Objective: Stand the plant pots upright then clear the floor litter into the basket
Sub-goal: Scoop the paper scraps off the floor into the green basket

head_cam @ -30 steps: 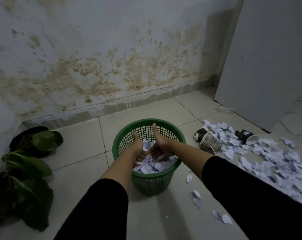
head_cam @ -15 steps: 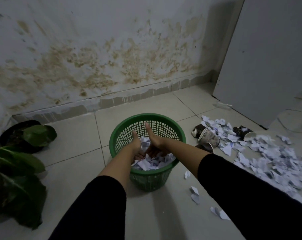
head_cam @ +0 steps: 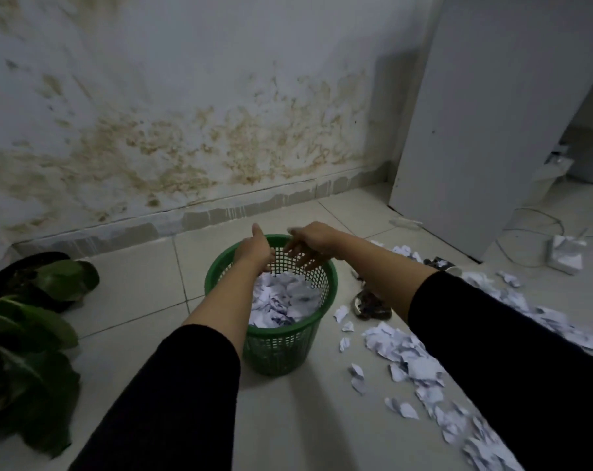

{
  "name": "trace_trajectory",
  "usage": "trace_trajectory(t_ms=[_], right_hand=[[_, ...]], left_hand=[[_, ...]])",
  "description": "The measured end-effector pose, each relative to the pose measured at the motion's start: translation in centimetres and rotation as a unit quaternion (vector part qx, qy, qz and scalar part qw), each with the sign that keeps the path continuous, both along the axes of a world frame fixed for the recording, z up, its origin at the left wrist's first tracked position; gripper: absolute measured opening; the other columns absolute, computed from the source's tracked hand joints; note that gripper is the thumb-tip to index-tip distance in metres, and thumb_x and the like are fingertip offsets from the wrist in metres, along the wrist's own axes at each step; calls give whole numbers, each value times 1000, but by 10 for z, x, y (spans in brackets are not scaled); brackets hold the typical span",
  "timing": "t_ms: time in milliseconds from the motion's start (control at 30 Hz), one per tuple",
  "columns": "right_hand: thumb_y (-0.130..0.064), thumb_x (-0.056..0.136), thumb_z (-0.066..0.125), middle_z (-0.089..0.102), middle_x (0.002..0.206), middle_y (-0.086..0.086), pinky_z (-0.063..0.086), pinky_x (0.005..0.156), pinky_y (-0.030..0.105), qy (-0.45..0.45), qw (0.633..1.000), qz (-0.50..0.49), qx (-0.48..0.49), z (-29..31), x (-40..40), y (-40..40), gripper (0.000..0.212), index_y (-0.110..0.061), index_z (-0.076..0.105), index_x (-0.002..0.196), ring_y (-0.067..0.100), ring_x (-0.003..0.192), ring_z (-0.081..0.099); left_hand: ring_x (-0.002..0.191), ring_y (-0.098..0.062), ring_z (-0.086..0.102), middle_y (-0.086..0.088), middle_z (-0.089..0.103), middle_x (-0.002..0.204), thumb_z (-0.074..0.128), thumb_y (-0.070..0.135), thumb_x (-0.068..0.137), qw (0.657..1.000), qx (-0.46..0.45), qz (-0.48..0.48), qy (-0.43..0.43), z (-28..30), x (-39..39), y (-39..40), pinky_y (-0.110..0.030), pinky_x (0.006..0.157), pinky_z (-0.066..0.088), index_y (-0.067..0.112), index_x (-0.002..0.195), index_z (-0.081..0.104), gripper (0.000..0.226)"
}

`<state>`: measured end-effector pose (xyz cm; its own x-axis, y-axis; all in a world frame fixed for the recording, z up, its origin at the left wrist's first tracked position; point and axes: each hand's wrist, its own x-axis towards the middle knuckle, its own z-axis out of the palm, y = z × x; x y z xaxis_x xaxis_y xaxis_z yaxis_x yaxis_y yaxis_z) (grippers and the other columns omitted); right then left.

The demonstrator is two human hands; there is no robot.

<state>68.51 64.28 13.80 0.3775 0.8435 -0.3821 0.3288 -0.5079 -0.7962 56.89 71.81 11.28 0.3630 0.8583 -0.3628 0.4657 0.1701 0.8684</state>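
Observation:
A green mesh basket [head_cam: 278, 348] stands on the tiled floor, holding a heap of crumpled white paper [head_cam: 281, 300]. My left hand [head_cam: 256, 249] hovers over the basket's far rim, thumb up, fingers apart and empty. My right hand [head_cam: 310, 241] is just right of it above the rim, fingers spread and pointing down, nothing in it. Torn paper scraps [head_cam: 407, 351] litter the floor right of the basket. Paper cups [head_cam: 368, 305] lie on their sides beside it, partly hidden by my right arm. Two dark pots with leafy plants [head_cam: 40, 283] stand at the left.
A stained wall runs behind the basket. A white door panel [head_cam: 475, 130] stands at the right. A white box with a cable [head_cam: 565, 254] sits on the floor beyond the scraps. Bare tiles lie in front of the basket.
Both hands have lifted out of the basket from the paper heap to above its far rim and spread apart. The view has tilted up and shifted right.

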Motion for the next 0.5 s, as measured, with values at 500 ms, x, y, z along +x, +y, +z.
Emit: trace_trajectory(t_ms=[500], right_hand=[[-38, 104, 37, 73, 95, 9, 52, 65, 29, -144, 975, -153, 71, 5, 109, -209, 49, -8, 75, 99, 20, 74, 66]], left_hand=[[59, -21, 56, -2, 62, 61, 25, 45, 102, 959, 150, -175, -164, -18, 119, -139, -29, 63, 43, 15, 63, 62, 61]])
